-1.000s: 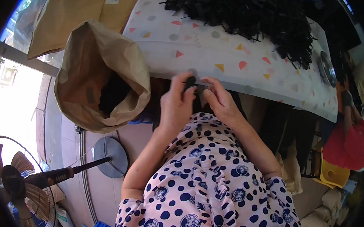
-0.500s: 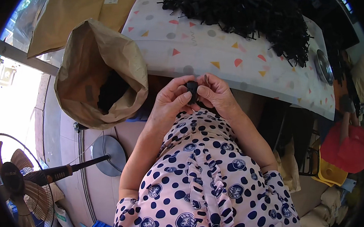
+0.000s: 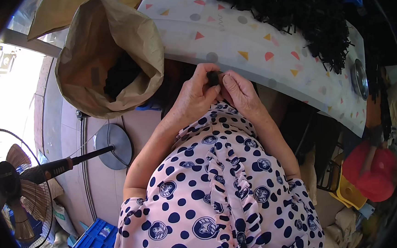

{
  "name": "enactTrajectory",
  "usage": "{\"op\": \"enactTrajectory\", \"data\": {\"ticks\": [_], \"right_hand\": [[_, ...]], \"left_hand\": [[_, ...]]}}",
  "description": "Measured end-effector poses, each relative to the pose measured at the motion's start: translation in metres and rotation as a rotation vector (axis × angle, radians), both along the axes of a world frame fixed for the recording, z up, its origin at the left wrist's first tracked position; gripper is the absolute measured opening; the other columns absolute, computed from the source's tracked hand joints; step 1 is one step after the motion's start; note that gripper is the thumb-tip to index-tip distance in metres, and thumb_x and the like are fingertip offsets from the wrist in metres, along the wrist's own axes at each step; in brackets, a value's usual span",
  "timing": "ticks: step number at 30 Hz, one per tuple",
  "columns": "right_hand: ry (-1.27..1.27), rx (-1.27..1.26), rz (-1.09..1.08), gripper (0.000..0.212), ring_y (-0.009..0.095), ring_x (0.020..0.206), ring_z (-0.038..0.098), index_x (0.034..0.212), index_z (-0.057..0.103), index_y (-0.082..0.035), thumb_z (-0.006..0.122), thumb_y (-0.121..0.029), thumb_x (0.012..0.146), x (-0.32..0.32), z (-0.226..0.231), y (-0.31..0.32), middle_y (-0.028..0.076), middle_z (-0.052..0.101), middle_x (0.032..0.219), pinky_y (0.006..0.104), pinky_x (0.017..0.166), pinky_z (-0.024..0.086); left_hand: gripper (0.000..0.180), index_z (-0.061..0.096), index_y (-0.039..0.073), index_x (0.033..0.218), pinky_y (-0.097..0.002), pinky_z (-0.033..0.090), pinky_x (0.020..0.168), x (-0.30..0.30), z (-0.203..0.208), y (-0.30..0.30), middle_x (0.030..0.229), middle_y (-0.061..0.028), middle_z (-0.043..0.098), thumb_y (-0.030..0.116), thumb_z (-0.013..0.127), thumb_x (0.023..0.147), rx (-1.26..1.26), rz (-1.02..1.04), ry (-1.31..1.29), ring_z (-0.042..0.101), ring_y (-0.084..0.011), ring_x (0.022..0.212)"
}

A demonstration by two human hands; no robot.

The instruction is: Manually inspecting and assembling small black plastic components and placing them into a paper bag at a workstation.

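Close in front of my body, at the table's near edge, my left hand (image 3: 195, 95) pinches a small black part (image 3: 213, 78) between thumb and fingers. My right hand (image 3: 242, 92) is right beside it, thumb pressed against curled fingers; whatever these hold is hidden. To the left, a large brown paper bag (image 3: 75, 59) gapes wide, with a dark heap of black pieces (image 3: 122, 76) inside. On the far right of the table lies a big pile of thin black parts (image 3: 287, 12).
A patterned cloth covers the table (image 3: 222, 41). A round metal dish (image 3: 359, 79) sits near its right end. At the left are a fan (image 3: 20, 182) and a round grey base (image 3: 113, 146). Blue crates (image 3: 94, 242) stand lower left. A person in red (image 3: 370, 172) is at the right.
My hands have turned, and the right thumb has come away from the black part's face. My view has shifted, so the bag and fan appear higher.
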State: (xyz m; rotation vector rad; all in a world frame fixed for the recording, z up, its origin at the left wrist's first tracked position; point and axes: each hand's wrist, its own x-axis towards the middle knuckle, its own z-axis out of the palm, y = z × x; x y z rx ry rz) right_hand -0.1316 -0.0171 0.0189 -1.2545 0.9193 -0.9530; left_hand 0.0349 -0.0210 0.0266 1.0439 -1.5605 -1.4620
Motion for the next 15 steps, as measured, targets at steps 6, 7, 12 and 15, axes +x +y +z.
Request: {"op": "enactTrajectory", "data": {"ticks": [6,7,12,15], "right_hand": [[0.132,-0.085,-0.032,0.021,0.005,0.062,0.044,0.103,0.053,0.000,0.042,-0.018,0.101,0.004,-0.007,0.000,-0.003,0.048,0.069,0.0199,0.058,0.039],[0.124,-0.060,-0.034,0.020,0.006,0.063,0.045,0.104,0.053,0.000,0.042,-0.016,0.101,0.004,-0.007,0.000,-0.002,0.049,0.069,0.0207,0.058,0.040],[0.230,-0.095,-0.062,0.017,0.008,0.061,0.046,0.105,0.053,-0.001,0.043,-0.014,0.100,0.009,0.000,-0.007,0.002,0.050,0.068,0.0233,0.057,0.040],[0.219,-0.158,-0.120,0.017,0.011,0.058,0.045,0.105,0.053,-0.002,0.043,-0.014,0.099,0.019,-0.005,-0.013,0.004,0.048,0.065,0.0247,0.056,0.040]], "left_hand": [[0.030,0.039,0.002,0.116,-0.0217,0.052,0.064,0.000,-0.002,-0.009,0.089,-0.0067,0.059,-0.008,0.047,0.089,0.065,-0.038,-0.042,0.062,-0.0100,0.076],[0.028,0.040,0.002,0.114,-0.0227,0.052,0.064,-0.001,-0.002,-0.010,0.086,-0.0072,0.059,-0.007,0.047,0.088,0.073,-0.034,-0.060,0.062,-0.0106,0.075],[0.033,0.043,0.004,0.111,-0.0476,0.048,0.067,-0.005,-0.005,-0.012,0.089,-0.0241,0.060,-0.001,0.057,0.081,-0.192,0.108,-0.359,0.058,-0.0465,0.083],[0.034,0.044,0.003,0.111,-0.0472,0.048,0.066,-0.004,0.005,-0.016,0.090,-0.0231,0.060,-0.002,0.057,0.080,-0.329,0.148,-0.482,0.059,-0.0445,0.082]]}}
